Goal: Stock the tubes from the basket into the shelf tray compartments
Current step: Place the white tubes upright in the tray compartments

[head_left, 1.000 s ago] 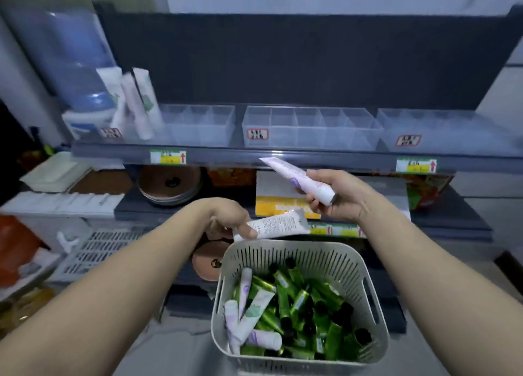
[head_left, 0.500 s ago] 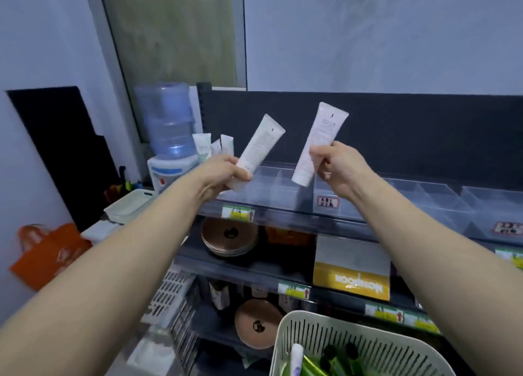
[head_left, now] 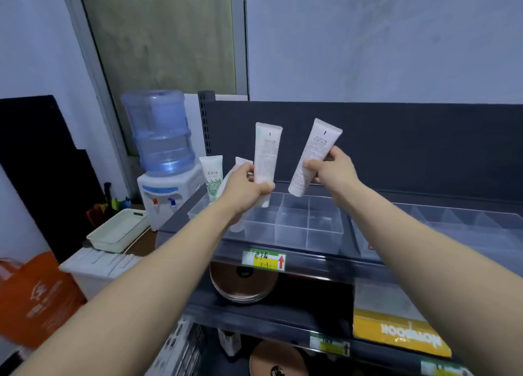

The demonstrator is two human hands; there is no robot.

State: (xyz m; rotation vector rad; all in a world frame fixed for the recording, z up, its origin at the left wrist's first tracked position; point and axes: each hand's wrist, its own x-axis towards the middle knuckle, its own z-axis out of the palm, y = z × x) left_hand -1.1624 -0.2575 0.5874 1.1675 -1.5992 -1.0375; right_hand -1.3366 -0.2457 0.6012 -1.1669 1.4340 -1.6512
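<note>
Plastic, likely light, squashy: left hand (head_left: 245, 189) gripping left tube (head_left: 267, 149) near cap, right hand (head_left: 329, 172) pinching right tube (head_left: 316, 149) mid-body; tray (head_left: 294, 230) at 6 o'clock.

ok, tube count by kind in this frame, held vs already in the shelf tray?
White tubes in hand: 2, the left-hand tube in the left hand, the right-hand tube in the right hand
Green-print tube standing in the shelf tray: 1
Part-hidden tube behind the left hand: at least 1
Total: at least 4
</note>
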